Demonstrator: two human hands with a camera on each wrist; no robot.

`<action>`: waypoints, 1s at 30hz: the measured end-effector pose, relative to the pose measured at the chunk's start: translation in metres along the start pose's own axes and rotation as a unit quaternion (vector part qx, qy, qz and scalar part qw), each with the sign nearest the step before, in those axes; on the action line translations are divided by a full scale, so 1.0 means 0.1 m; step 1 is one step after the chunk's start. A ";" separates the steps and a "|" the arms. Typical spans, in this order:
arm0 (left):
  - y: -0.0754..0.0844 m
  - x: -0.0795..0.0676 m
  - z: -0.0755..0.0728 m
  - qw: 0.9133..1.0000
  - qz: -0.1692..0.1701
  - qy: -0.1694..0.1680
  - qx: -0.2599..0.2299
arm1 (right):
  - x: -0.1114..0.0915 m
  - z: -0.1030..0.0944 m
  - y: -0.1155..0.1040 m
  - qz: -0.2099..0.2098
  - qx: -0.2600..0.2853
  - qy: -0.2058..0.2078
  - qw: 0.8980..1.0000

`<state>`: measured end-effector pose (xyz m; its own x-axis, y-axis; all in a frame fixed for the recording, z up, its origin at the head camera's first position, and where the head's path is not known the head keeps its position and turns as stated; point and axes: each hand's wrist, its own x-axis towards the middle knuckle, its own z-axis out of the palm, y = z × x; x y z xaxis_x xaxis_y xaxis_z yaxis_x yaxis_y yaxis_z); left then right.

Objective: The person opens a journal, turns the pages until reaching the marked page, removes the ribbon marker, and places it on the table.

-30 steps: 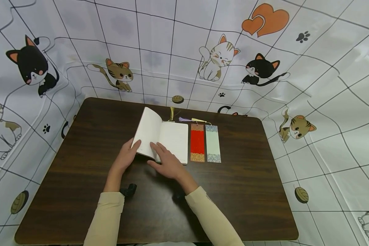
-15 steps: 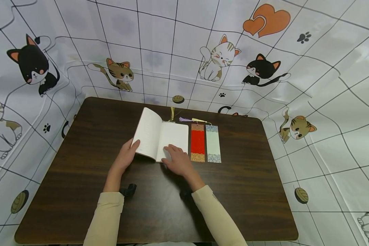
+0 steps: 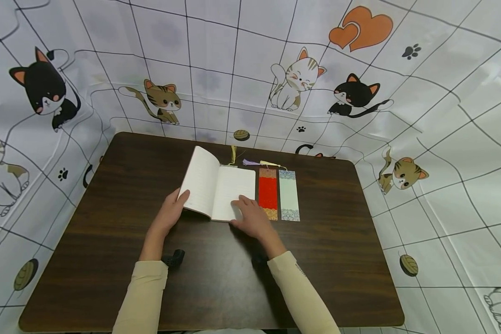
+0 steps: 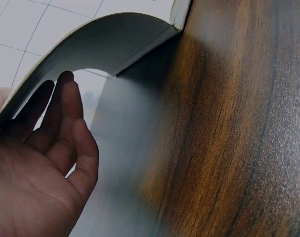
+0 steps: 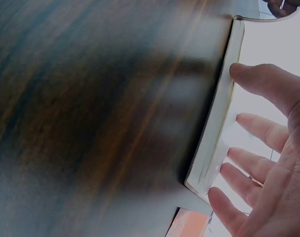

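Note:
An open notebook [image 3: 234,183] with white pages lies on the dark wooden table, its left part raised and curving. My left hand [image 3: 169,211] holds that raised part at its lower left edge, thumb on the page. In the left wrist view, the fingers [image 4: 70,103] are behind the dark cover. My right hand [image 3: 252,218] rests at the lower right of the right page, fingers spread. In the right wrist view, its thumb [image 5: 263,81] touches the page block's near edge. A red bookmark [image 3: 268,188] lies beside this hand, its lower end partly hidden by it.
A pale green bookmark [image 3: 289,192] lies right of the red one. Purple [image 3: 251,162] and pale yellow [image 3: 271,163] tassels stretch above them. A yellow tassel [image 3: 233,155] sticks out past the notebook's top edge. A curtain printed with cats [image 3: 163,99] stands behind the table [image 3: 338,260].
My right hand has slid rightward over the right page, from near the spine to the page's lower right. The left hand keeps its hold on the raised part.

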<state>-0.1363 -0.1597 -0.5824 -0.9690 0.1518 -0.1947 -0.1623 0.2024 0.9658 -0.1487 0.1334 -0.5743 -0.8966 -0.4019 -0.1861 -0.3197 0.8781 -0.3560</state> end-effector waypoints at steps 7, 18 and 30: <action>0.02 0.00 0.01 1.000 -0.004 0.006 0.006 | 0.00 -0.06 0.02 -0.021 0.003 -0.014 1.000; 0.04 0.00 0.00 1.000 -0.006 0.006 0.012 | 0.00 -0.07 0.03 -0.048 -0.045 -0.016 0.998; 0.02 0.00 0.01 1.000 -0.008 0.006 0.003 | -0.08 0.06 0.01 -0.066 -0.149 0.046 0.986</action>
<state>-0.1368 -0.1587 -0.5808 -0.9682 0.1374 -0.2089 -0.1777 0.2099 0.9614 -0.1402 0.1358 -0.5783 -0.8604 -0.5051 -0.0678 -0.4995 0.8622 -0.0846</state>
